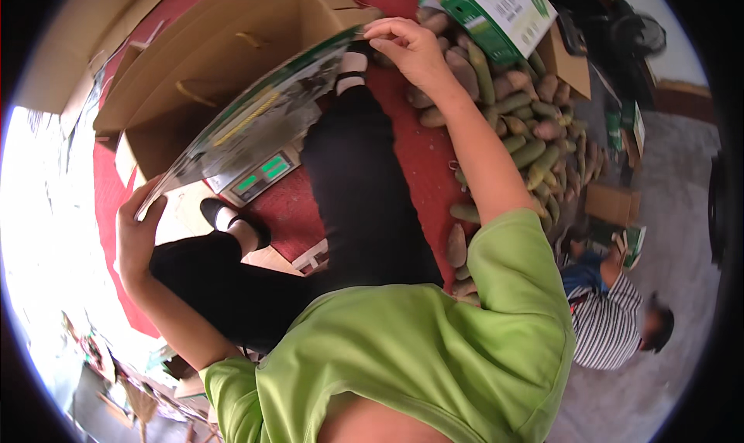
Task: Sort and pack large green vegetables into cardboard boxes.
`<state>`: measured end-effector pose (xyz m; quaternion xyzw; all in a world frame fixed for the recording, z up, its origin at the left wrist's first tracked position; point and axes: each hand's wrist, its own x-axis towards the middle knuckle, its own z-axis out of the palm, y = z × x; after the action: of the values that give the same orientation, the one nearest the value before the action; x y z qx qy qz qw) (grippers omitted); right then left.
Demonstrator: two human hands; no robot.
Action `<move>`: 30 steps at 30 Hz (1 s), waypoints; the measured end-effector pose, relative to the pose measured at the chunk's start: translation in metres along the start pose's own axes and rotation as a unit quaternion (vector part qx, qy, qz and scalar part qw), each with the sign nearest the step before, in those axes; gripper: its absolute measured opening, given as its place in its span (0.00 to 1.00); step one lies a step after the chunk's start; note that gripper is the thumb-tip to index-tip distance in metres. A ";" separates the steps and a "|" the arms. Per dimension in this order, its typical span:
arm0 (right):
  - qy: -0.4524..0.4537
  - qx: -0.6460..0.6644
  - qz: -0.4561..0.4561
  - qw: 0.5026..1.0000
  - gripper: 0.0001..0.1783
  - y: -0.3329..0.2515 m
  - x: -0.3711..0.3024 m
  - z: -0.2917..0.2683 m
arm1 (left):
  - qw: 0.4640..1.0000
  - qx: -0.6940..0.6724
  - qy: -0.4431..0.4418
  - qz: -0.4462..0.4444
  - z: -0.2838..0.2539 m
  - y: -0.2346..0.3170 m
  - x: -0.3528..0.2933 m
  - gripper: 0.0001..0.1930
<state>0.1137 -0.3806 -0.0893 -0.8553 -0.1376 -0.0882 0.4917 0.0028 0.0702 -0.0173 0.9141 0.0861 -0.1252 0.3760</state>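
I hold a flat printed cardboard sheet [260,113], green-edged with a dark picture, stretched between both hands. My left hand [138,230] grips its lower left corner. My right hand [407,48] pinches its upper right corner, just beside the vegetable pile. The sheet hangs over an open brown cardboard box [217,48] and a weighing scale [260,173] with green displays. My legs in black trousers and black shoes stretch out under the sheet on a red mat [415,152].
A long pile of green cucumbers and brownish tubers [511,117] runs along the mat's right side. A green-and-white printed carton [500,9] lies at the top. Another person in a striped shirt [608,323] sits at the right near small boxes [612,203].
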 end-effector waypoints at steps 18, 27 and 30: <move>0.084 -0.184 0.388 0.899 0.10 0.165 -0.311 0.018 | 0.987 -0.105 0.059 -0.105 -0.005 -0.036 0.004 0.25; 0.330 -0.197 0.531 0.755 0.29 0.209 -0.334 -0.061 | 0.995 -0.014 0.039 -0.090 -0.017 -0.056 0.005 0.19; 0.350 -0.047 0.626 0.695 0.31 0.237 -0.364 -0.072 | 0.994 -0.064 0.057 -0.067 0.000 -0.056 0.013 0.17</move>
<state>-0.1552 -0.6103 -0.3512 -0.6725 0.6164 -0.0591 0.4053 0.0014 0.1101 -0.0582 0.8860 0.1765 -0.0922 0.4188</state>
